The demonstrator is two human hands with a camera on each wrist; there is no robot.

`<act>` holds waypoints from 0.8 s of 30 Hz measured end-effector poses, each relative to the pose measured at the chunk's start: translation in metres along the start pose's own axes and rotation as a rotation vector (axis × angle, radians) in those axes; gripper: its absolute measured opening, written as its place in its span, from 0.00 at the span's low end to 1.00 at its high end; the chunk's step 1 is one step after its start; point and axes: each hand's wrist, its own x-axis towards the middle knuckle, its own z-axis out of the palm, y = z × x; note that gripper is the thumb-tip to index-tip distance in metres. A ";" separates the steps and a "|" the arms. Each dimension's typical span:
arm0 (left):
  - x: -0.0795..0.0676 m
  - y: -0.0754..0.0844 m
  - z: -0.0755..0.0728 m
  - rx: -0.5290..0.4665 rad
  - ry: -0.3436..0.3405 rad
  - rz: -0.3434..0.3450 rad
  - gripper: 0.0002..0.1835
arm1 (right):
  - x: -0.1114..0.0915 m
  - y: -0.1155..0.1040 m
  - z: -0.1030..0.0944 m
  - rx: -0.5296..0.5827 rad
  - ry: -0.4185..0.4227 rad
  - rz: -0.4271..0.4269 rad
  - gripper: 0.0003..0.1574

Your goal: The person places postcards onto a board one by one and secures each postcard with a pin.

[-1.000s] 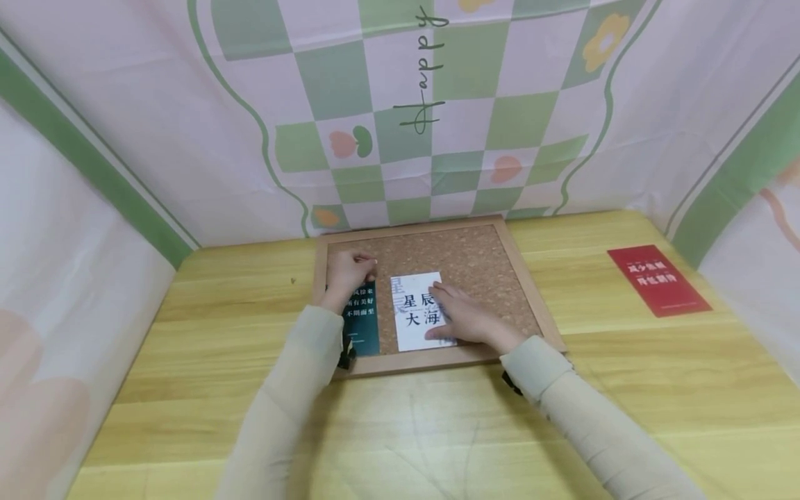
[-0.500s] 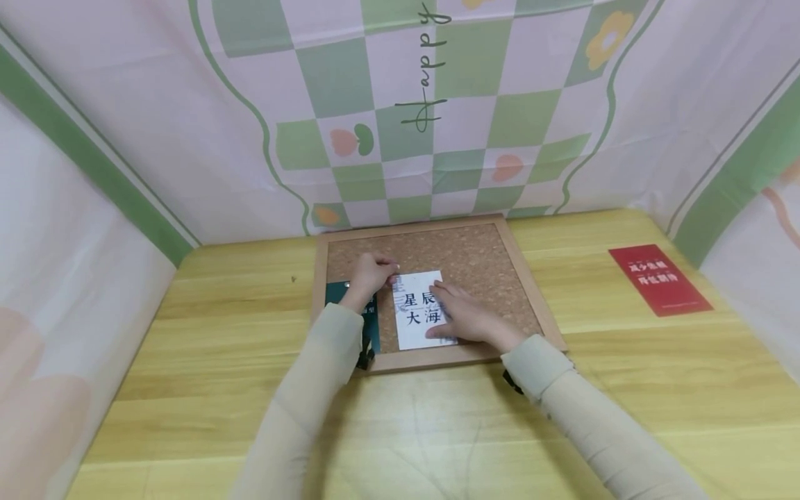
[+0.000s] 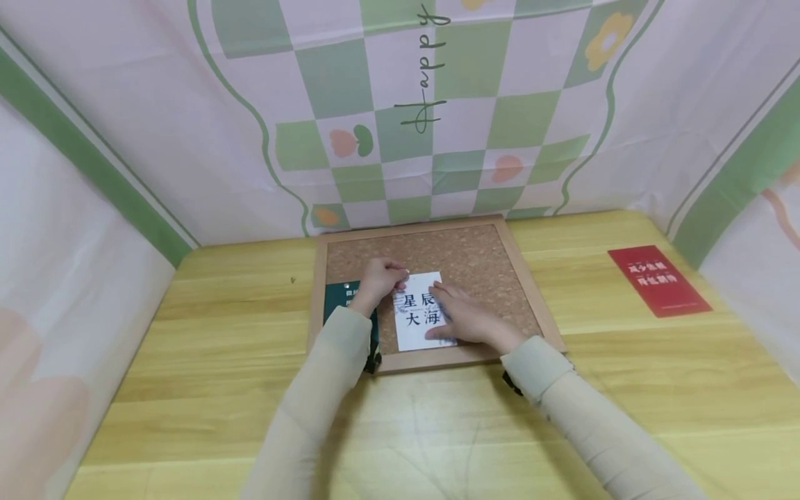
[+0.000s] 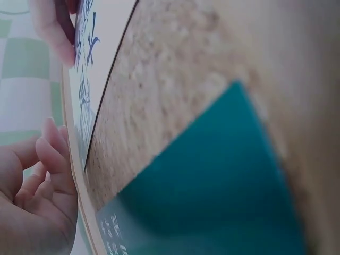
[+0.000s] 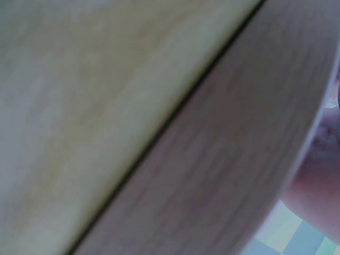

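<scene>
A white card [image 3: 415,326] with dark characters lies upright on the framed cork board [image 3: 462,251]. My left hand [image 3: 380,283] is at its top edge, thumb and fingertips together around a small pale pushpin [image 3: 407,271], largely hidden by the fingers. In the left wrist view the left hand [image 4: 40,196] has its fingers bent near the card's top end. My right hand [image 3: 465,316] rests on the card's right side with fingers spread. Left of it lies a dark green card [image 3: 334,298], a small pale pin [image 3: 347,285] at its top; my left wrist partly covers this card.
A red card [image 3: 659,281] with white characters lies on the wooden table [image 3: 219,333] to the right of the board. Behind the board hangs a green-and-white checked cloth [image 3: 465,69]. The board's wooden frame [image 5: 212,138] crosses the right wrist view.
My left hand has moved right, from over the green card to the top edge of the white card, uncovering the green card's top. The right hand has stayed in place on the white card.
</scene>
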 end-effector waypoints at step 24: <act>0.001 0.008 0.006 0.200 -0.024 -0.058 0.11 | -0.002 -0.002 0.000 -0.011 0.006 -0.012 0.60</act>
